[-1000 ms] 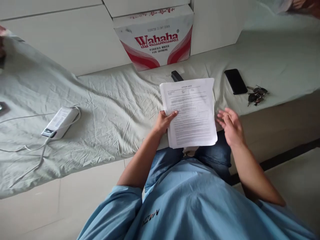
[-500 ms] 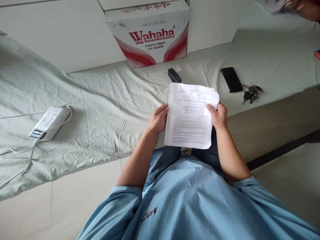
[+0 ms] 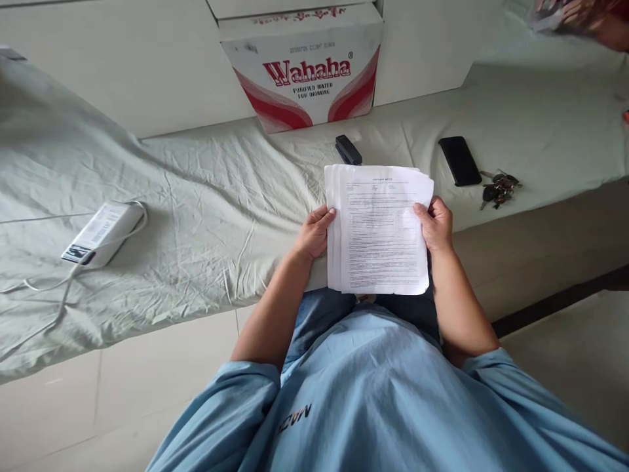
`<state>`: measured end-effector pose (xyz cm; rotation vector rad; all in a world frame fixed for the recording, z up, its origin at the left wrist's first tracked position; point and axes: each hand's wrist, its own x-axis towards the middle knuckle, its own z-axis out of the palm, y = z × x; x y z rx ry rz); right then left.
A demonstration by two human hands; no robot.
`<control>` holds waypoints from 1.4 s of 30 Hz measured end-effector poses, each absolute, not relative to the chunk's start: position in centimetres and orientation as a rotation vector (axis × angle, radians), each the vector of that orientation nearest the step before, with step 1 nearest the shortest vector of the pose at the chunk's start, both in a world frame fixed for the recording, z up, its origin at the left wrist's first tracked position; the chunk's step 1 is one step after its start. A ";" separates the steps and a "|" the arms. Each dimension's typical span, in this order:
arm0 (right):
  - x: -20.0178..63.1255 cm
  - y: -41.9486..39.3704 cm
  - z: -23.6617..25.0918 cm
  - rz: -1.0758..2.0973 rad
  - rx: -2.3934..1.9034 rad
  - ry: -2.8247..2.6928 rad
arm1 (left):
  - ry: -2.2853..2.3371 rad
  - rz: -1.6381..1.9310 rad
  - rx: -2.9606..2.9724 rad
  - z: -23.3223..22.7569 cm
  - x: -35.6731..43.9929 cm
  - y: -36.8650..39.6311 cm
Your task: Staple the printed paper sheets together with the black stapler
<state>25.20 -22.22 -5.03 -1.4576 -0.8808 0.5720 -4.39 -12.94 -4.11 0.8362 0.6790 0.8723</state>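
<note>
1. From my remote seat, I watch the head camera's view and see a stack of papers (image 3: 386, 236) held up in front of the body, above the lap and the near edge of the bedsheet (image 3: 196, 216).
2. I see the left hand (image 3: 315, 233) clamped on the left edge of the papers: its thumb lies over the front, while the fingers go round to the back, where I cannot make out how they are spread.
3. I see the right hand (image 3: 436, 225) pinching the right edge, a little below the upper corner, with the thumb on the printed side and the fingers partly hidden behind.
4. The stack is not flush; I count several page edges stepped out along the left side, and the top right corner is uneven too. The print is too small for me to read.
5. Just beyond the top edge, I find a black stapler (image 3: 348, 150) on the bedsheet, with a red and white carton (image 3: 307, 82) behind it, against the white cabinet (image 3: 122, 65).
6. To the right, I see a black phone (image 3: 460, 161) with a bunch of keys (image 3: 500, 189) just beside it.
7. Well off to the left, I spot a white box (image 3: 104, 233) with a cable (image 3: 65, 298).
</note>
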 end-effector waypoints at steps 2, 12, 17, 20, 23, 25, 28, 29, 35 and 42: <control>25.2 -22.2 -5.0 0.552 -1.475 -0.878 | 0.721 0.894 0.817 -4.3 -4.5 -12.7; 25.3 -22.1 -4.7 0.490 -1.461 -0.947 | 0.751 0.926 0.742 -4.8 -4.4 -12.5; 25.2 -21.9 -4.9 0.471 -1.436 -0.992 | 0.726 0.896 0.731 -4.0 -4.3 -12.8; 25.4 -22.0 -5.0 0.481 -1.420 -1.011 | 0.727 0.901 0.716 -3.8 -4.3 -12.8; 25.4 -22.0 -5.2 0.486 -1.414 -1.019 | 0.716 0.870 0.738 -3.6 -4.3 -12.9; 25.5 -22.0 -5.3 0.502 -1.410 -1.016 | 0.708 0.849 0.761 -3.5 -4.3 -13.0; 25.6 -22.0 -5.5 0.522 -1.414 -1.013 | 0.691 0.829 0.788 -3.2 -4.4 -13.1; 25.6 -22.0 -5.5 0.522 -1.418 -1.015 | 0.686 0.822 0.793 -3.2 -4.4 -13.2; 25.7 -21.9 -5.8 0.546 -1.417 -1.030 | 0.703 0.821 0.806 -3.5 -4.3 -13.3; 25.1 -21.7 -5.8 0.566 -1.350 -0.971 | 0.750 0.889 0.782 -4.0 -4.1 -13.3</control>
